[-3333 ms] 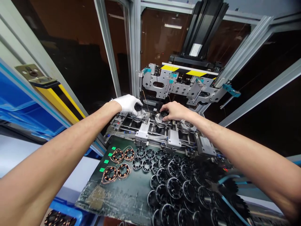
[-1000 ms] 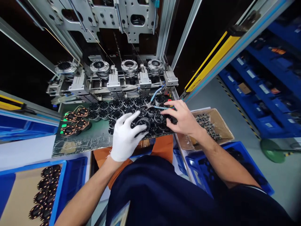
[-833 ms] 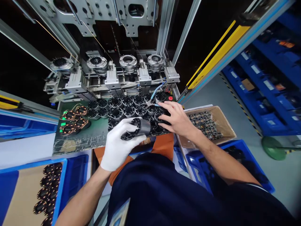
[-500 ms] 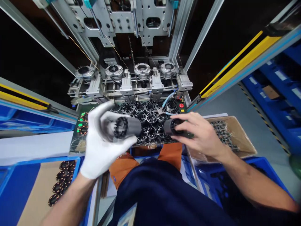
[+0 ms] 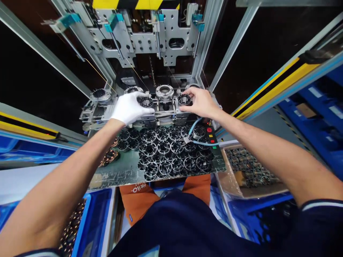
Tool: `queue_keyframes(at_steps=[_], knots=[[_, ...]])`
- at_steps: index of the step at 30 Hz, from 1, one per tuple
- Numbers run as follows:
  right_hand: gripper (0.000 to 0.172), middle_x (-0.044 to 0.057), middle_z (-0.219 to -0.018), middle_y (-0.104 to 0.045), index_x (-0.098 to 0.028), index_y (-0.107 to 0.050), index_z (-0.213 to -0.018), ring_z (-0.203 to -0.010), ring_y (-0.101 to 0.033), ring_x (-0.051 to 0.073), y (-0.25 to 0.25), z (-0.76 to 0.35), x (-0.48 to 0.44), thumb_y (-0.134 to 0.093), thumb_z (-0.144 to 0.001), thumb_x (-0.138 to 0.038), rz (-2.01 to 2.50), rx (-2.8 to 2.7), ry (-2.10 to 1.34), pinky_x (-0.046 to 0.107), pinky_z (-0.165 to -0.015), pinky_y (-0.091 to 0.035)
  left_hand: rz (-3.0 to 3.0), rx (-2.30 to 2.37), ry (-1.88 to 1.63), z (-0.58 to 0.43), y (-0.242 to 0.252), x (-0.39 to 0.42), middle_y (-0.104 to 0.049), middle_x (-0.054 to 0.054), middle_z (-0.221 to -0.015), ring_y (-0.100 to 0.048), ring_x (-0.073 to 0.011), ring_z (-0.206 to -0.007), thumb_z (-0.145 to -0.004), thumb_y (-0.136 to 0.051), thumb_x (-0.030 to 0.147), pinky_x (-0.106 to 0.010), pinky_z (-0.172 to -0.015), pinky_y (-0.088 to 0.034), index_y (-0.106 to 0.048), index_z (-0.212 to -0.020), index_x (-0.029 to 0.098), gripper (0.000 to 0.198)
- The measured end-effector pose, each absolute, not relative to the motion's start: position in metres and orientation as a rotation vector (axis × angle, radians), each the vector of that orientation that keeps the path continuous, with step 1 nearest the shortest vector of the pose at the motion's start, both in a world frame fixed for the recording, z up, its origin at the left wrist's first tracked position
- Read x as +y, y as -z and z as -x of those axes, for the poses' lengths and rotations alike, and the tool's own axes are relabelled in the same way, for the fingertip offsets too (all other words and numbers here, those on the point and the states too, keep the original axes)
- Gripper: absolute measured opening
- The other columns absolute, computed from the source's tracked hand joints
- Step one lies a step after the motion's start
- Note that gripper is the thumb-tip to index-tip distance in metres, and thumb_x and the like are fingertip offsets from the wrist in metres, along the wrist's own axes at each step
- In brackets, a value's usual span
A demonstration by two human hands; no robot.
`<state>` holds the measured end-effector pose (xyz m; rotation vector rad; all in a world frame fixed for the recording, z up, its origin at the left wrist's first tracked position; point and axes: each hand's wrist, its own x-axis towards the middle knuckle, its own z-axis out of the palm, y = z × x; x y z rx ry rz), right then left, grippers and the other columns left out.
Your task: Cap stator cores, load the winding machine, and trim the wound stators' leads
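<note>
My left hand (image 5: 131, 109), in a white glove, is closed around a black toothed stator core (image 5: 146, 102). It is in front of the second round metal fixture from the left. Bare, my right hand (image 5: 199, 103) grips another black stator core (image 5: 184, 100) between thumb and fingers, just in front of the rightmost fixture, which it partly hides. Between the hands stands a fixture (image 5: 164, 91) with an open ring. The far-left fixture (image 5: 99, 94) has a black core seated in it. Rows of stator cores (image 5: 164, 147) stand on the green work surface below.
Pliers with light blue handles (image 5: 205, 143) lie on the cores at right, near coloured buttons (image 5: 210, 135). Copper-wound stators (image 5: 110, 156) sit at left. A cardboard box (image 5: 250, 194) of cores stands right, above a blue bin (image 5: 238, 214). Metal rods and thin wires hang over the fixtures.
Both hands have moved forward from above the cores on the work surface to the machine's fixtures, each carrying a stator core. The cores have turned from lying sideways to facing up.
</note>
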<state>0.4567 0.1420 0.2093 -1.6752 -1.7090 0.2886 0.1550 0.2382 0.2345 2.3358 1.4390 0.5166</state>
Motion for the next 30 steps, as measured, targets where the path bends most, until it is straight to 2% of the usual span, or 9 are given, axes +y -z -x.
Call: queue_keyframes(at_steps=[4, 9, 13, 15, 17, 20, 24, 27, 30], knots=[[0.061, 0.010, -0.112, -0.083, -0.016, -0.079, -0.122, -0.105, -0.075, 0.035, -0.206, -0.458, 0.144, -0.096, -0.071, -0.045, 1.676, -1.712, -0.325, 0.056, -0.108, -0.059, -2.301, 1.463, -0.483, -0.145, -0.233, 0.237, -0.082, -0.005, -0.100, -0.078, -0.0321, -0.098, -0.079, -0.095, 0.057, -0.055, -0.106, -0.062, -0.078, -0.148, 0.020, 0.081], [0.059, 0.006, -0.108, -0.081, -0.019, -0.072, -0.122, -0.089, -0.073, 0.027, -0.212, -0.454, 0.144, -0.097, -0.072, -0.036, 1.615, -1.671, -0.402, 0.048, -0.091, -0.065, -2.177, 1.233, -0.820, -0.137, -0.228, 0.235, -0.076, -0.011, -0.138, -0.076, -0.0342, -0.119, -0.076, -0.097, 0.053, -0.059, -0.114, -0.062, -0.068, -0.143, 0.018, 0.081], [0.067, 0.008, -0.130, -0.080, -0.020, -0.067, -0.145, -0.105, -0.075, 0.029, -0.226, -0.457, 0.139, -0.089, -0.083, -0.033, 1.460, -1.701, -0.375, 0.048, -0.095, -0.066, -2.056, 0.959, -1.117, -0.131, -0.229, 0.245, -0.066, -0.010, -0.158, -0.064, -0.0355, -0.140, -0.074, -0.102, 0.063, -0.068, -0.132, -0.051, -0.060, -0.149, 0.019, 0.097], [0.061, 0.008, -0.135, -0.079, -0.022, -0.070, -0.146, -0.110, -0.074, 0.031, -0.232, -0.460, 0.137, -0.086, -0.089, -0.038, 1.421, -1.762, -0.329, 0.052, -0.103, -0.064, -2.059, 0.906, -1.085, -0.129, -0.234, 0.251, -0.070, -0.006, -0.153, -0.063, -0.0344, -0.139, -0.076, -0.103, 0.066, -0.071, -0.136, -0.045, -0.063, -0.146, 0.021, 0.093], [0.055, 0.008, -0.125, -0.081, -0.022, -0.074, -0.139, -0.102, -0.074, 0.029, -0.235, -0.463, 0.138, -0.086, -0.090, -0.044, 1.436, -1.742, -0.329, 0.052, -0.102, -0.065, -2.028, 0.930, -1.082, -0.129, -0.239, 0.254, -0.073, -0.004, -0.141, -0.069, -0.0302, -0.128, -0.074, -0.106, 0.064, -0.067, -0.131, -0.051, -0.063, -0.142, 0.021, 0.091], [0.068, 0.007, -0.118, -0.079, -0.023, -0.069, -0.140, -0.091, -0.071, 0.024, -0.231, -0.464, 0.140, -0.095, -0.081, -0.045, 1.488, -1.640, -0.400, 0.046, -0.089, -0.069, -2.011, 1.004, -1.114, -0.130, -0.247, 0.252, -0.076, -0.002, -0.139, -0.072, -0.0276, -0.125, -0.064, -0.111, 0.058, -0.057, -0.126, -0.056, -0.063, -0.145, 0.018, 0.102], [0.075, 0.010, -0.132, -0.078, -0.023, -0.073, -0.143, -0.109, -0.074, 0.030, -0.212, -0.458, 0.139, -0.095, -0.078, -0.051, 1.526, -1.633, -0.344, 0.050, -0.100, -0.068, -2.160, 1.153, -0.987, -0.134, -0.241, 0.245, -0.081, -0.002, -0.143, -0.071, -0.0323, -0.136, -0.065, -0.107, 0.055, -0.056, -0.135, -0.046, -0.076, -0.143, 0.015, 0.093], [0.066, 0.010, -0.115, -0.082, -0.019, -0.080, -0.131, -0.101, -0.074, 0.031, -0.197, -0.453, 0.137, -0.095, -0.076, -0.052, 1.628, -1.641, -0.308, 0.055, -0.103, -0.064, -2.164, 1.264, -0.850, -0.140, -0.225, 0.247, -0.085, -0.007, -0.133, -0.075, -0.0348, -0.132, -0.067, -0.102, 0.049, -0.059, -0.130, -0.050, -0.081, -0.135, 0.014, 0.079], [0.068, 0.006, -0.098, -0.080, -0.018, -0.081, -0.128, -0.091, -0.071, 0.029, -0.191, -0.452, 0.139, -0.099, -0.071, -0.050, 1.664, -1.634, -0.309, 0.055, -0.101, -0.062, -2.148, 1.269, -0.810, -0.143, -0.211, 0.253, -0.086, -0.004, -0.127, -0.075, -0.0298, -0.129, -0.063, -0.103, 0.049, -0.057, -0.129, -0.050, -0.081, -0.130, 0.014, 0.079]])
